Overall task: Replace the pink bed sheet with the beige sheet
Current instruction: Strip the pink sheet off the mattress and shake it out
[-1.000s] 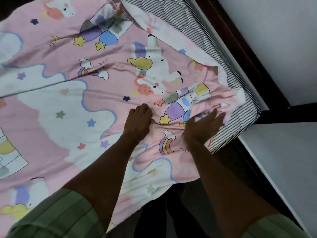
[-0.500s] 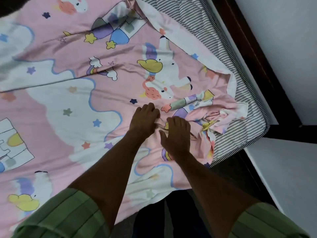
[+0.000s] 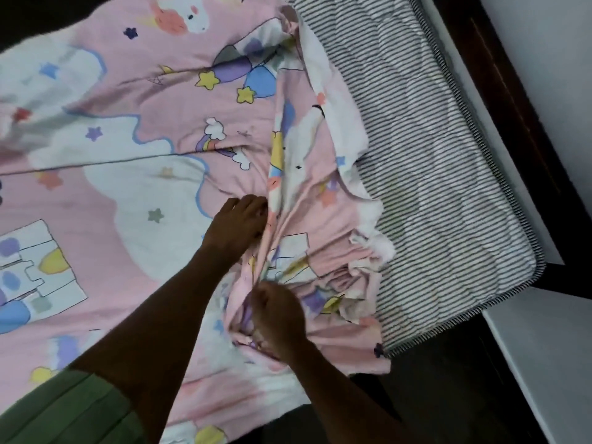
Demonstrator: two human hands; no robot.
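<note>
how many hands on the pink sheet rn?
2. Left hand rests on the pink sheet mid-bed; right hand grips a bunched fold nearer the bed's edge, beside the bared striped mattress.
</note>
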